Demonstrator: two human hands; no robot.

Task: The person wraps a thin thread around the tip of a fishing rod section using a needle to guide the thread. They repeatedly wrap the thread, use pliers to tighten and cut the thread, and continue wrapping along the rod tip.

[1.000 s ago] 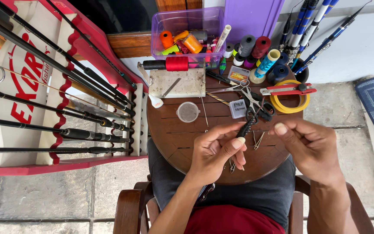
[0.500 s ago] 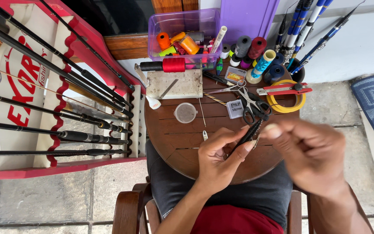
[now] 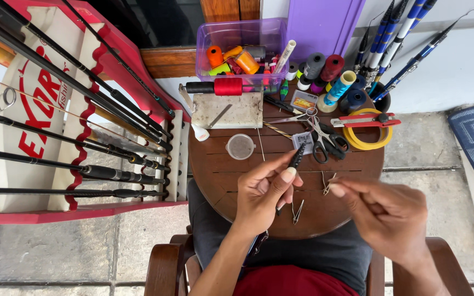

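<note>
- The left hand [image 3: 261, 192] has its grip closed around a thin black rod tip [image 3: 296, 157], thumb and fingers pinched on its lower part, so the dark slender end points up and away from the grip.
- The right hand [image 3: 388, 214] has thumb and forefinger pressed together on a small metal wire guide [image 3: 327, 183]; the other fingers curl loosely behind. The picture is a little blurred here, so how much of the guide sits inside the grip cannot be told.
- The two grips are near each other but apart, both above the round wooden table [image 3: 357, 164].
- Just below the left grip, a second small wire guide [image 3: 297, 211] lies on the table.
- Beyond the rod tip, black-handled scissors [image 3: 325, 143] lie flat, with a small round clear lid [image 3: 241, 146] off to the left of them.
- Farther from both grips stand thread spools [image 3: 333, 74], a yellow tape roll [image 3: 366, 134] and a clear plastic box [image 3: 242, 46] of spools.
- Well to the left of the left grip, dark fishing rods [image 3: 83, 142] rest across a red and white rack [image 3: 56, 208].
</note>
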